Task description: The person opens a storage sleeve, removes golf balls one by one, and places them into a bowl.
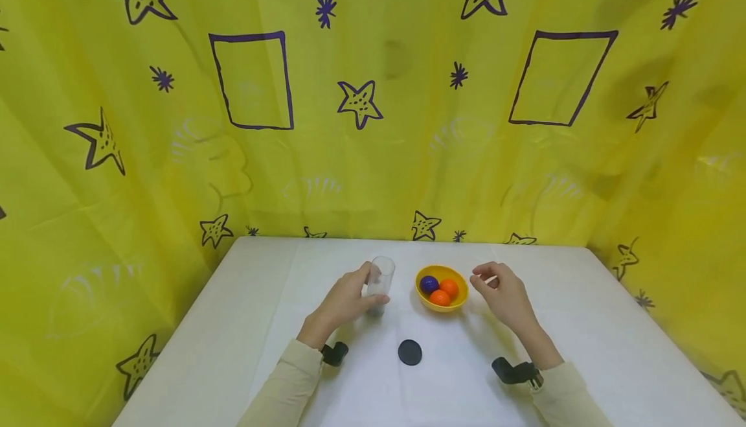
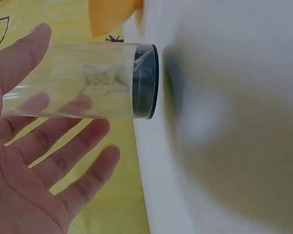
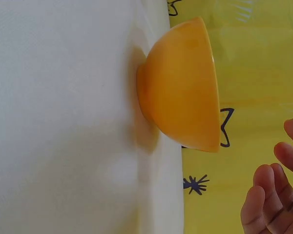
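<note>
My left hand (image 1: 346,297) holds an upright clear tube (image 1: 381,275), thumb on one side and fingers on the other. A black cap (image 2: 145,81) closes the tube's lower end, close over the table in the left wrist view. No ball shows inside the tube. To its right stands a yellow-orange bowl (image 1: 443,309) with one purple ball (image 1: 429,284) and two orange balls (image 1: 440,297). Just right of the bowl's rim, my right hand (image 1: 502,292) hovers with loosely bent fingers and nothing between them. In the right wrist view the bowl (image 3: 183,90) hides the balls.
A flat black disc (image 1: 410,352) lies on the white-covered table (image 1: 280,349), nearer to me than the bowl and between my forearms. Yellow curtains (image 1: 402,174) with drawn stars and frames hang behind the table and along both sides.
</note>
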The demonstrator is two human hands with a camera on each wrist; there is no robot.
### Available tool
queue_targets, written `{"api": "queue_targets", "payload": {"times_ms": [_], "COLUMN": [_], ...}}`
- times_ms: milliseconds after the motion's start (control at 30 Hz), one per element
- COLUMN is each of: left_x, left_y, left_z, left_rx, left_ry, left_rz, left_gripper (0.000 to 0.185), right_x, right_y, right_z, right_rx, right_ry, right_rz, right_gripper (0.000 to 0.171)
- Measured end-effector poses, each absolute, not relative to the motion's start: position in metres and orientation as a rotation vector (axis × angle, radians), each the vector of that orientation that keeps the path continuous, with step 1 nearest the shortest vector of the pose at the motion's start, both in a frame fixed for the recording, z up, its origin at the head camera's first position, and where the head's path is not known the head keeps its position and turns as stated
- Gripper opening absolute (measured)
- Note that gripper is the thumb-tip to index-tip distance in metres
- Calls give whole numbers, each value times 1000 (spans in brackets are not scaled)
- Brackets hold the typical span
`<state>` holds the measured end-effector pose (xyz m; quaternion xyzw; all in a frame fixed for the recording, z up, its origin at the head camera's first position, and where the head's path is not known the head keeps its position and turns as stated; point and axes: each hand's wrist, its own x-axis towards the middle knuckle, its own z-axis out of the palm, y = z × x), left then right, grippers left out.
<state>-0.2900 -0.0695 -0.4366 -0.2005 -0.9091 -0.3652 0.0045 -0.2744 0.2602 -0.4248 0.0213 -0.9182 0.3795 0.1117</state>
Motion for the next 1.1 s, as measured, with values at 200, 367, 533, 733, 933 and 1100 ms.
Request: {"api": "queue_targets", "payload": {"times_ms": [200, 367, 533, 733, 933, 1100], "left_x": [-296, -301, -303, -303, -301, -300], "left_y": [-74, -78, -82, -90, -97, -101], "left_z": [-446, -448, -447, -444, -439, -434], "left_rx": [-605, -557, -531, -595, -594, -576], "left_ry": [-2847, -2892, -2923, -3011, -3093, -3107], "left_rz": [-1242, -1255, -1275, -1246, -1155, -1086], "left_gripper": [45, 50, 51, 60, 69, 71], "right_x": [-276, -277, -279, -283, -284, -285], "right_y": [266, 270, 270, 268, 268, 267], "right_z": [-423, -422, -421, -420, -418, -418], "right_rx": [65, 58, 58, 62, 70, 72], "right_ry": [-2679, -2679, -2670, -2662, -2657, -2654], "right_rz": [1106, 1104, 1112, 1125, 1128, 1133], "right_gripper": [27, 28, 29, 28, 28, 29]}}
